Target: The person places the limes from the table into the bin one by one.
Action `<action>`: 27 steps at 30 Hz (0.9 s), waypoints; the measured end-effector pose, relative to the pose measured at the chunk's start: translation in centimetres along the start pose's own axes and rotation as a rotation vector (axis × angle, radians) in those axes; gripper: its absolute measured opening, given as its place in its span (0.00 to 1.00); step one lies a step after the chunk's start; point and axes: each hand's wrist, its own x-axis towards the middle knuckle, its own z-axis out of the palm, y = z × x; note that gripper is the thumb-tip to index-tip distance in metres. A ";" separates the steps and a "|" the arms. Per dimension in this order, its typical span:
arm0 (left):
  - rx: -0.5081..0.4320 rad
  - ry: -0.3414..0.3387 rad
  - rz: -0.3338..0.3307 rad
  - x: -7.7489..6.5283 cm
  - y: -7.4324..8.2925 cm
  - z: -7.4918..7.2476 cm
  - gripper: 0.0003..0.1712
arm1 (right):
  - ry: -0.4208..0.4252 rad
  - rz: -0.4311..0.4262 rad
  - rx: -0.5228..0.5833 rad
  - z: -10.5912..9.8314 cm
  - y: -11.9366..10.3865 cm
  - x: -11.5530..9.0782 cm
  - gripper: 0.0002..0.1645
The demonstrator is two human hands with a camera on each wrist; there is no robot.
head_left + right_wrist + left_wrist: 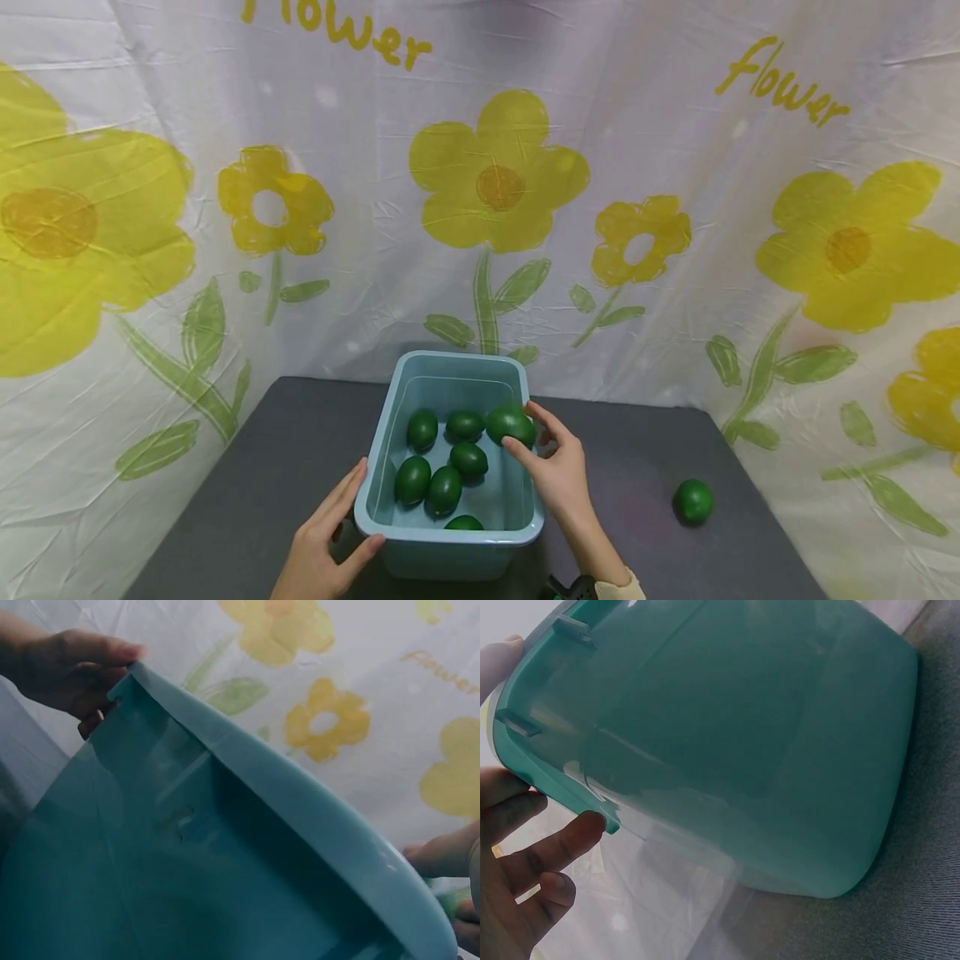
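Note:
A light blue plastic bin (450, 536) stands upright on the dark table, with several dark green limes (444, 490) on its floor. My right hand (558, 467) is at the bin's right wall and pinches a lime (510, 425) between thumb and fingers, inside the rim. At the near left corner, my left hand (322, 533) holds the bin's rim, its thumb on the front edge and its fingers along the left side. In the left wrist view, that hand's fingers (562, 847) reach beneath the rim. The right wrist view shows mostly the bin's outer wall (150, 847).
One more lime (693, 502) lies on the dark grey table (622, 467), to the right of the bin. Behind and at both sides hangs a white cloth (360, 292) with yellow flowers, close to the bin's far end.

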 end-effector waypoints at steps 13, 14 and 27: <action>-0.013 0.016 0.043 0.0 -0.3 0.1 0.50 | 0.015 -0.005 -0.037 -0.6 0.3 -0.5 0.31; -0.015 0.016 0.050 0.0 -0.3 0.2 0.50 | 0.024 -0.007 -0.047 -0.7 0.4 -0.5 0.31; -0.020 0.023 0.048 0.0 -0.4 0.2 0.49 | 0.104 -0.004 -0.145 -3.0 2.5 -0.6 0.32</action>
